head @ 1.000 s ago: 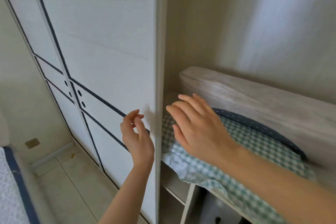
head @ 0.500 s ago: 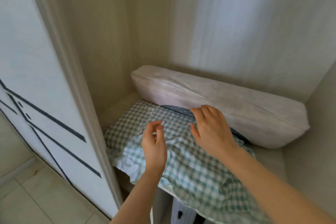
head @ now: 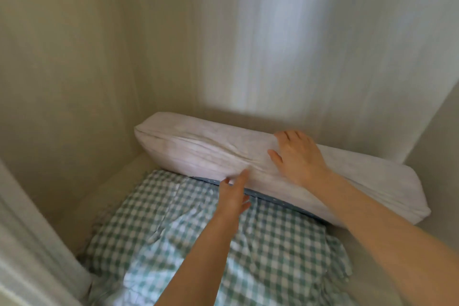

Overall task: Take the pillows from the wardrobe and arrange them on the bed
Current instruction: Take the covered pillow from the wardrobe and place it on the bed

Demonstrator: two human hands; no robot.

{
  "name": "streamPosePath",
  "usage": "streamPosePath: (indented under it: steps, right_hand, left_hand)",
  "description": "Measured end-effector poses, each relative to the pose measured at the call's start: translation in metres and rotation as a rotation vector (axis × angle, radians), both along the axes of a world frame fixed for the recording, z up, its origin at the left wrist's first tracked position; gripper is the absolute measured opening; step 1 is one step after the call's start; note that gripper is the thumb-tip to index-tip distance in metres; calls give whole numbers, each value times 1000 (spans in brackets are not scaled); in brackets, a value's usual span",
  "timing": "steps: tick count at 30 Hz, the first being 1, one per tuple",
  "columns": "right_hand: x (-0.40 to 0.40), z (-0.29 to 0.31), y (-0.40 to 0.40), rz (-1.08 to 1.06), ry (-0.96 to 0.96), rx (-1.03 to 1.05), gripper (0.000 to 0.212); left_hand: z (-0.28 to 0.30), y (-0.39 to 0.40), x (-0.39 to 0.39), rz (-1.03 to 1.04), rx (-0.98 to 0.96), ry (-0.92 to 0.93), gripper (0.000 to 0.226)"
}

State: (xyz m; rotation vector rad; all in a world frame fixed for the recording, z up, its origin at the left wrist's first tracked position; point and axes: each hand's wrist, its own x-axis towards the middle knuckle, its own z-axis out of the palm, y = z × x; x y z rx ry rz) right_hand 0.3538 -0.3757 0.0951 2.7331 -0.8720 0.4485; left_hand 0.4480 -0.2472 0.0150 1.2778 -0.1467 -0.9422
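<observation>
A long pale pillow leans against the back wall of the wardrobe compartment. In front of it lies a green-and-white checked pillow, with a dark blue dotted edge showing between the two. My right hand rests flat on top of the pale pillow, fingers spread over its upper edge. My left hand reaches to the lower face of the pale pillow, fingers extended and touching it just above the blue edge. Neither hand has closed around anything.
The wardrobe's left wall, back wall and right wall box in the shelf. The white door frame stands at the lower left. A strip of bare shelf shows left of the pillows.
The view has swung from the wardrobe door into the compartment. Both hands moved forward from above the checked pillow onto the pale pillow at the back.
</observation>
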Motion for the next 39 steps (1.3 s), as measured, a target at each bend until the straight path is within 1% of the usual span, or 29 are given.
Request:
streamPosePath:
  steps: [3, 6, 9, 13, 19, 24, 27, 31, 35, 39]
  right_hand:
    - [17, -6, -19, -30, 29, 32, 51]
    - [30, -14, -32, -62, 37, 123, 54]
    - [34, -15, -48, -48, 68, 226, 58]
    - [31, -6, -73, -85, 147, 347, 64]
    - [32, -16, -74, -62, 65, 268, 65]
    - [26, -5, -69, -63, -16, 249, 71]
    - [19, 8, -60, -57, -72, 237, 73]
    - [10, 32, -40, -31, -141, 216, 69]
    - [-1, 65, -5, 33, -228, 153, 62]
    - [-21, 91, 46, 77, -329, 18, 59]
  left_hand:
    - [-5, -20, 9, 89, -75, 135, 74]
    - [-7, -37, 9, 188, -72, 224, 81]
    - [-11, -44, 4, 197, -89, 240, 85]
    - [-17, -49, -2, 262, -174, 236, 81]
    - [-16, -52, -8, 337, -248, 263, 73]
    - [-3, -43, -12, 316, -279, 214, 65]
    - [15, -37, -15, 309, -297, 192, 66]
    - [39, -25, -17, 320, -371, 148, 67]
    - [61, -8, -21, 331, -454, 20, 56]
    - [92, 13, -35, 404, -522, -152, 59]
